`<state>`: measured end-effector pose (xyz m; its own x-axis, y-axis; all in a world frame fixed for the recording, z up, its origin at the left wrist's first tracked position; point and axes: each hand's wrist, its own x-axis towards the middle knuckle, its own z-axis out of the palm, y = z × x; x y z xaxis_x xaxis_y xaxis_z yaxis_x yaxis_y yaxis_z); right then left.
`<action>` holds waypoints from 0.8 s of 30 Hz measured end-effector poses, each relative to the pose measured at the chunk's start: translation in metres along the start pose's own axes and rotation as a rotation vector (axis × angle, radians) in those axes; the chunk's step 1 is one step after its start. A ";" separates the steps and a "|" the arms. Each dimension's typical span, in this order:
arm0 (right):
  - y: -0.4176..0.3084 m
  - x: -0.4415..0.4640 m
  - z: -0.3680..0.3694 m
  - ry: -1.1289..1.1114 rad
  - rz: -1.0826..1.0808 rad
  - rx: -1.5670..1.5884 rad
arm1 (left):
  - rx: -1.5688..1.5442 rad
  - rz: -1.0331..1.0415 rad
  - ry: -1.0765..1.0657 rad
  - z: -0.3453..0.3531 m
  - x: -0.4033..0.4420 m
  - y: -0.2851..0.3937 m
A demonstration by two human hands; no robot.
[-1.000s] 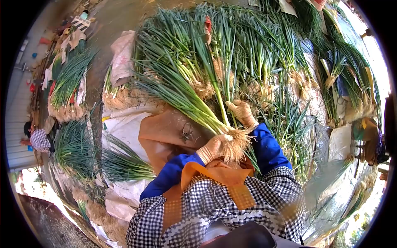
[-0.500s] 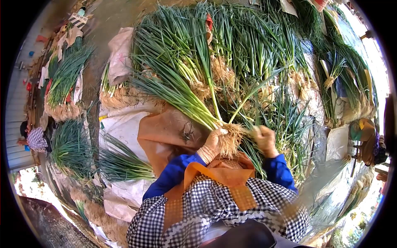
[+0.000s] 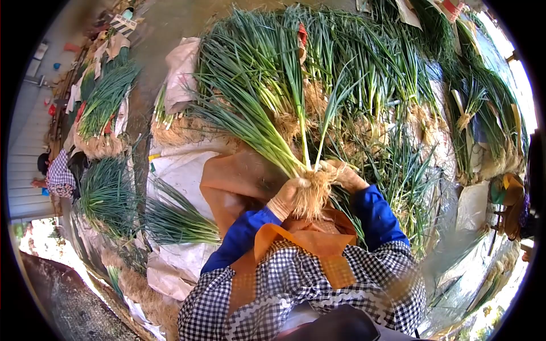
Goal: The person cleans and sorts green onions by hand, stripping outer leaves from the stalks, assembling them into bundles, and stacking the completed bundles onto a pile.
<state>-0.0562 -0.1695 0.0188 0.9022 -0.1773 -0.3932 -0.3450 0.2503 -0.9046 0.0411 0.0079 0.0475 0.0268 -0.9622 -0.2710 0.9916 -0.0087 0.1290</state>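
Note:
My left hand [image 3: 289, 198] is closed around the root end of a bunch of green onions [image 3: 263, 136]. Long green leaves fan out from it to the upper left, with two stalks standing more upright on its right. Pale, stringy roots [image 3: 311, 196] hang between my hands. My right hand [image 3: 344, 175] is at the right side of the bunch, its bent fingers closed on the base of the rightmost green onion stalk [image 3: 323, 133]. The fingertips are partly hidden by stalks and roots.
A brown cover [image 3: 239, 173] lies over my lap. Beyond it are heaped green onions [image 3: 364, 62], with loose leaves [image 3: 392, 182] to the right. A smaller bunch [image 3: 179, 219] rests on white sheeting [image 3: 179, 173] at left. Another person [image 3: 61, 175] sits at far left.
My right hand has moved left, from beside the roots to the base of the bunch. The rightmost stalk now stands more upright. The view has shifted slightly.

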 end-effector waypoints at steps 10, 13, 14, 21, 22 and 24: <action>-0.021 0.049 -0.001 0.475 -0.258 -0.399 | -0.087 0.166 -0.015 0.001 -0.044 0.018; -0.058 0.103 0.020 0.528 -0.254 -0.710 | -0.114 0.182 -0.067 0.016 -0.047 0.021; -0.065 0.119 0.022 0.433 -0.279 -0.796 | -0.105 0.171 -0.050 0.022 -0.051 0.024; -0.105 0.102 -0.029 0.204 -0.249 -0.147 | -0.104 0.137 -0.077 0.053 -0.134 0.064; -0.075 0.105 -0.064 0.339 -0.324 0.020 | -0.073 0.177 0.088 0.066 -0.152 0.068; -0.056 0.063 -0.116 0.588 -0.235 0.228 | 0.055 0.212 0.237 0.059 -0.187 0.081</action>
<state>-0.0104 -0.3050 0.0254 0.6331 -0.7246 -0.2724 -0.0352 0.3246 -0.9452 0.1085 0.1705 0.1651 0.2671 -0.8540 -0.4465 0.9526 0.1640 0.2563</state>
